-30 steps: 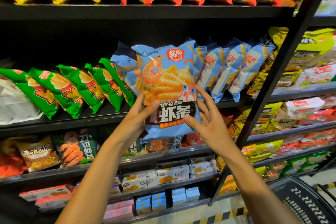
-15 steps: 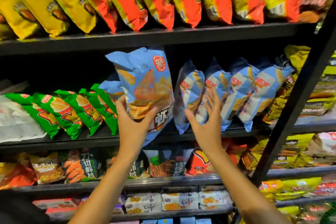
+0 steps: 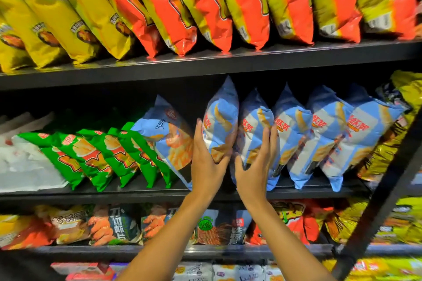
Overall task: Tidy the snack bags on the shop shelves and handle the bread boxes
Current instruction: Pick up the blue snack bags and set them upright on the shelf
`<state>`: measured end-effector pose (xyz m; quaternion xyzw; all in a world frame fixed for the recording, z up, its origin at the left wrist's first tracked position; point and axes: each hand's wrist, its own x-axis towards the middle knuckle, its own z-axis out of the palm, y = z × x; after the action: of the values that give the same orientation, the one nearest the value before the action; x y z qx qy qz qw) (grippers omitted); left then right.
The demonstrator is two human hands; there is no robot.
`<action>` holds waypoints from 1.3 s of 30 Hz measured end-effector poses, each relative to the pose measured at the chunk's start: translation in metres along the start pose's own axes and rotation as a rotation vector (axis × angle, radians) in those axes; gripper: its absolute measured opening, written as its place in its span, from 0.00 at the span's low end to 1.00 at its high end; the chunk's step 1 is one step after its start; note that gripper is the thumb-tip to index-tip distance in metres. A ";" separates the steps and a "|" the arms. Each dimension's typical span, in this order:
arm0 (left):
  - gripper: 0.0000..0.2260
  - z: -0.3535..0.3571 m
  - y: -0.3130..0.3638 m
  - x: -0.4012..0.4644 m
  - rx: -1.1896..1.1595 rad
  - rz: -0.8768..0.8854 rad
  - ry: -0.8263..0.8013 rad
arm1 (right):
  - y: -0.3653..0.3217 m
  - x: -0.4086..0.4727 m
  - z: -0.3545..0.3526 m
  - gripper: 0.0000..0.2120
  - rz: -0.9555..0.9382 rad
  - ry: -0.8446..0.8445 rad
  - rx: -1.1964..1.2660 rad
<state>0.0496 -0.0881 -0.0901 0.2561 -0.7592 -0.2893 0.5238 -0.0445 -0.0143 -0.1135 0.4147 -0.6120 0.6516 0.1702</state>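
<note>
Fingers of the left hand wrap the blue bag's lower end.

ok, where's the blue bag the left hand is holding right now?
Head view, middle shelf, centre: the blue bag stands upright in the left hand, between a leaning blue bag and the blue row the right hand steadies.

- I see a light-blue shrimp-stick bag standing upright, edge-on, on the middle shelf, touching the row of matching blue bags toward the right end.
- Another blue bag leans left just beside it, against the green bags.
</note>
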 end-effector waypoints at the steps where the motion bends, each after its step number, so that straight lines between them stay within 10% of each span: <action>1: 0.47 0.003 -0.005 -0.004 0.034 -0.018 -0.020 | 0.001 -0.001 0.001 0.44 0.000 0.011 -0.012; 13: 0.43 0.010 -0.023 0.008 0.271 0.348 -0.154 | 0.013 -0.004 0.008 0.45 -0.095 0.070 -0.078; 24: 0.45 0.001 -0.015 0.009 0.300 0.340 -0.248 | 0.016 -0.005 0.004 0.43 -0.082 0.040 -0.081; 32: 0.40 -0.067 -0.003 0.028 0.343 0.519 -0.370 | -0.012 -0.006 -0.018 0.42 -0.005 -0.016 -0.031; 39: 0.36 -0.170 -0.028 0.035 0.487 0.738 -0.184 | -0.072 -0.033 0.010 0.38 -0.332 -0.146 0.042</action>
<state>0.2009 -0.1611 -0.0393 0.0572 -0.8891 0.0821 0.4466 0.0314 -0.0003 -0.0919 0.5597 -0.5319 0.5955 0.2218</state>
